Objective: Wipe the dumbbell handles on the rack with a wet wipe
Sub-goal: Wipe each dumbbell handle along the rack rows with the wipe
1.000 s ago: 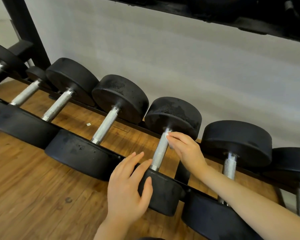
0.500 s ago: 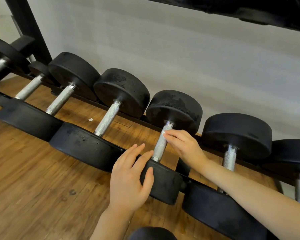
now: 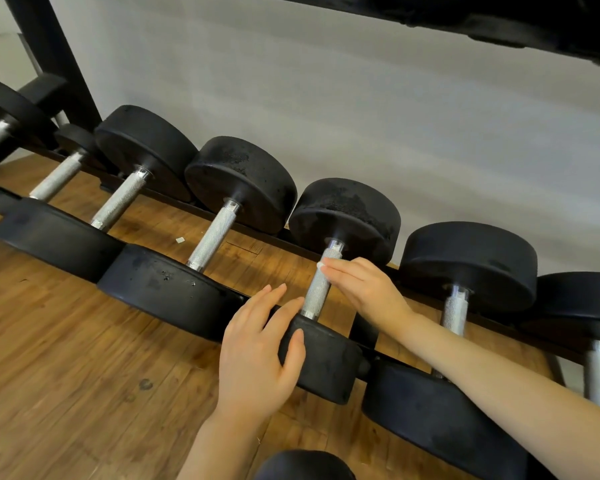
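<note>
I am seeing the right hand (image 3: pixel 368 289) lying over the upper part of a knurled steel handle (image 3: pixel 317 289), its fingers nearly straight and close together, reaching leftward across the bar. A small white edge of the wet wipe (image 3: pixel 321 265) is showing under the fingertips (image 3: pixel 329 266), touching the handle just below its far collar; most of the wipe is hidden, so I cannot tell how it is folded or whether the thumb is pinching it. The left hand (image 3: pixel 257 355) is resting on the near black head (image 3: pixel 321 362) of the same dumbbell, fingers straight and slightly spread, the index fingertip lying close to the handle's near end, the thumb lying on the head's top face.

This dumbbell is sitting in the middle of the row on the rack's lower tier, its far head (image 3: pixel 347 220) toward the wall. Two more dumbbells are lying to its right, and others are lining up to its left, all parallel, handles running near to far. The rack (image 3: pixel 52 64) is showing a black upright at far left and a dark upper shelf along the top edge. A wooden floor (image 3: pixel 66 375) is showing beneath and in front of the rack, with a small white scrap (image 3: pixel 180 240) lying on it between two handles. A grey wall (image 3: pixel 361 116) is standing behind.
</note>
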{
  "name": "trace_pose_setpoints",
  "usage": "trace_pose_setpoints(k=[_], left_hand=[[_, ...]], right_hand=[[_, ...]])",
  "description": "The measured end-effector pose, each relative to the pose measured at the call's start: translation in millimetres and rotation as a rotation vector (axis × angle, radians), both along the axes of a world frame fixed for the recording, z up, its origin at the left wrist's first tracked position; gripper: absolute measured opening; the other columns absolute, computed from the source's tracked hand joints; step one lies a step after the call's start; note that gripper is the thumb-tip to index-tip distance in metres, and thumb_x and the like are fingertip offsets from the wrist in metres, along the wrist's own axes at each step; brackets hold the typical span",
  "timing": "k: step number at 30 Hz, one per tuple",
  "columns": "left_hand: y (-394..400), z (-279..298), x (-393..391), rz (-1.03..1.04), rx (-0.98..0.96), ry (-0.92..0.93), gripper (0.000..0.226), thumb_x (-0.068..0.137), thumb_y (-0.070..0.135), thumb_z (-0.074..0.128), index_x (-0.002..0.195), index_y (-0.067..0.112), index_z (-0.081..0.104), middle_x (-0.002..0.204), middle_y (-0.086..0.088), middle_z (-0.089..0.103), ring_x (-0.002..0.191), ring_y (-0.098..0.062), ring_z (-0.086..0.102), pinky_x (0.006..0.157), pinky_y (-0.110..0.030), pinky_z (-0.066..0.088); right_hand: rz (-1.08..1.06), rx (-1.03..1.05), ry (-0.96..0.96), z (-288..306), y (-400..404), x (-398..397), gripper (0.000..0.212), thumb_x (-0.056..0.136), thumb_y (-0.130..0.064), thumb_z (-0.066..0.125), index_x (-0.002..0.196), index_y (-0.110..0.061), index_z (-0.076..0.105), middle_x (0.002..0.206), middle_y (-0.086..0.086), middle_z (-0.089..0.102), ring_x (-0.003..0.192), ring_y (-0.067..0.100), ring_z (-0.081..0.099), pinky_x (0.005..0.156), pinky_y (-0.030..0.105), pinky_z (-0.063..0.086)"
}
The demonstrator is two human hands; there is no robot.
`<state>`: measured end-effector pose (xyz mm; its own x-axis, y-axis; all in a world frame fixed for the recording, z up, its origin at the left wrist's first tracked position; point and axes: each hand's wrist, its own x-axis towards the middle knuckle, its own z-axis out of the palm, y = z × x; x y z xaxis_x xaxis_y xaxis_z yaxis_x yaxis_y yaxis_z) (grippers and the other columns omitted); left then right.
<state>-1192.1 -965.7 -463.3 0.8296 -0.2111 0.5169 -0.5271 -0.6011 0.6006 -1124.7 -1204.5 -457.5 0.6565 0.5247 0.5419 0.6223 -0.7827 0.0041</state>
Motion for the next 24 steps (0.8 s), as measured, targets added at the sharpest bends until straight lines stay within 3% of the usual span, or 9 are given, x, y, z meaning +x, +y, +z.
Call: trace_pose_setpoints(k=[7,12,18,24], left_hand=[[0,1,0,-0.009,0.004,-0.005,0.043,0.095,0.037,0.043,0.127,0.020,0.066,0.138,-0.001,0.058,0.135,-0.019,0.046,0.106,-0.049,0.043],[2,-1,1,-0.017,-0.001,0.000,0.044,0.095,0.038,0.043,0.128,0.020,0.065,0.138,0.000,0.058,0.136,-0.019,0.046,0.105,-0.051,0.045],[0,-1,1,-0.005,-0.006,-0.003,0.043,0.094,0.037,0.043,0.127,0.020,0.066,0.137,0.000,0.059,0.134,-0.020,0.047,0.103,-0.054,0.045],[0,-2,2,-0.014,-0.012,-0.024,0.043,0.094,0.037,0.044,0.127,0.019,0.066,0.136,-0.001,0.059,0.134,-0.020,0.048,0.102,-0.053,0.046]], right_hand=[[0.101,-0.038,0.078,-5,3,-9,0.056,0.077,0.009,0.075,0.130,-0.002,0.059,0.132,0.012,0.059,0.101,0.023,0.058,0.089,0.033,0.053],[0.010,0.083,0.056,-3,2,-5,0.052,0.080,0.005,0.075,0.129,-0.005,0.060,0.131,0.010,0.060,0.101,0.021,0.060,0.088,0.035,0.054],[0.130,-0.034,0.115,-6,8,-11,0.048,0.084,0.001,0.071,0.130,-0.004,0.059,0.130,0.011,0.060,0.111,0.023,0.056,0.098,0.031,0.048],[0.023,0.009,0.058,1,6,-3,0.036,0.092,-0.010,0.056,0.127,-0.004,0.062,0.128,0.011,0.062,0.097,0.021,0.058,0.086,0.032,0.053]])
